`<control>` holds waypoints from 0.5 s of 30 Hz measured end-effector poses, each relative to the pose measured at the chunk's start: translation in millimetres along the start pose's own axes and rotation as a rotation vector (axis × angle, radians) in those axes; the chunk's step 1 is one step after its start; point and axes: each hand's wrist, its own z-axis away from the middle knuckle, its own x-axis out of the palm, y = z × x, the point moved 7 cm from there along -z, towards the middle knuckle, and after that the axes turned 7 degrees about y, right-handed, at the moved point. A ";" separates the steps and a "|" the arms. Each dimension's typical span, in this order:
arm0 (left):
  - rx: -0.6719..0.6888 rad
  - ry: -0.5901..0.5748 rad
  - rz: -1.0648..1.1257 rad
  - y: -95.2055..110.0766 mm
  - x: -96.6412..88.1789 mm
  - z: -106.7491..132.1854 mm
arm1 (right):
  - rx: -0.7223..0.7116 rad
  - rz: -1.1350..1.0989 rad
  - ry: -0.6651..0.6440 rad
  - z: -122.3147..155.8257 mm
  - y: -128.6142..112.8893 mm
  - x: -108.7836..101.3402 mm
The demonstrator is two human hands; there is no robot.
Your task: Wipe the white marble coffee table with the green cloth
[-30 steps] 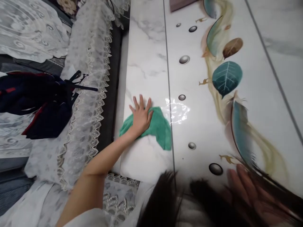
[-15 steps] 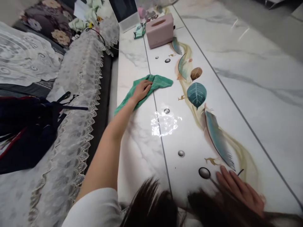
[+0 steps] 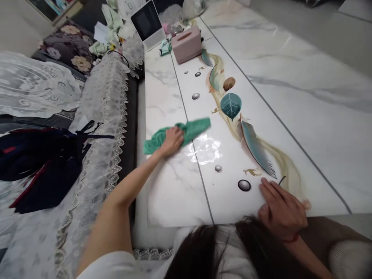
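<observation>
Head view shows left hand (image 3: 173,139) on green cloth (image 3: 198,128), teal packet (image 3: 165,47) illegible.

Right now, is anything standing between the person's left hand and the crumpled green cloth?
Nothing visible: the bare left hand lies directly on the green cloth, which is on the white marble-patterned table. The boxy pink container stands farther off, apart from both.

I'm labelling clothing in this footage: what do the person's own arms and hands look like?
The left arm wears a plain white short sleeve ending above the elbow; below it, that arm and the left hand are bare. The right hand is ungloved, with a thin red band at the wrist. No sleeve shows on the right forearm.
</observation>
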 end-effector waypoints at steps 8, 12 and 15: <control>0.704 -0.061 -0.176 177.0 55.5 222.6 | -0.003 -0.056 -0.030 1.5 2.5 -1.5; 0.500 -0.340 -0.028 157.6 57.8 136.5 | 0.019 -0.090 -0.052 4.8 -0.4 -2.5; 0.342 -0.315 0.061 122.8 43.8 31.3 | 0.021 -0.120 -0.046 10.6 6.1 -2.9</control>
